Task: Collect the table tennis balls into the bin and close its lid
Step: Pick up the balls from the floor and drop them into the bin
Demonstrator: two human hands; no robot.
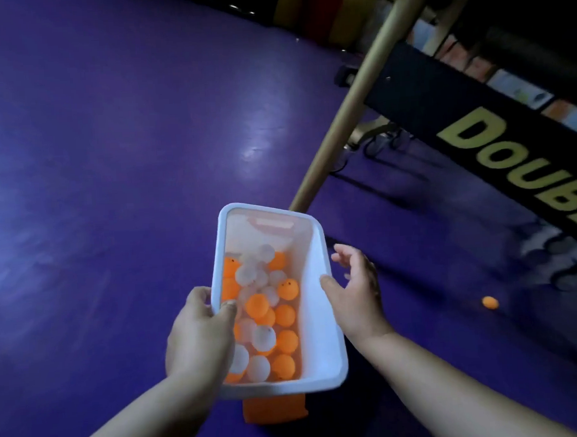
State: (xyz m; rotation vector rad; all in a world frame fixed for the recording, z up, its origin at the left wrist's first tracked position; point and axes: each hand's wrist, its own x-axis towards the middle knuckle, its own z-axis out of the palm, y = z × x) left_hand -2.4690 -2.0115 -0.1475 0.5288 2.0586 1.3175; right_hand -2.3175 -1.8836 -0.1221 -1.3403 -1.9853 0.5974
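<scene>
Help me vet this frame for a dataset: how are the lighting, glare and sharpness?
Head view: dim overall, with the top right nearly black; a pale glare patch sits on the purple floor; the white bin and its balls are fairly sharp, while the loose orange ball and the floor at far right are smeared by blur.

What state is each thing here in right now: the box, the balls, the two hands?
bin: lid off, partly filled with balls.
balls in bin: orange and white, loose in a heap.
orange ball: alone on the floor, not collected.
left hand: grips the bin's left rim, thumb inside.
right hand: open, holding nothing, beside the bin's right rim.
</scene>
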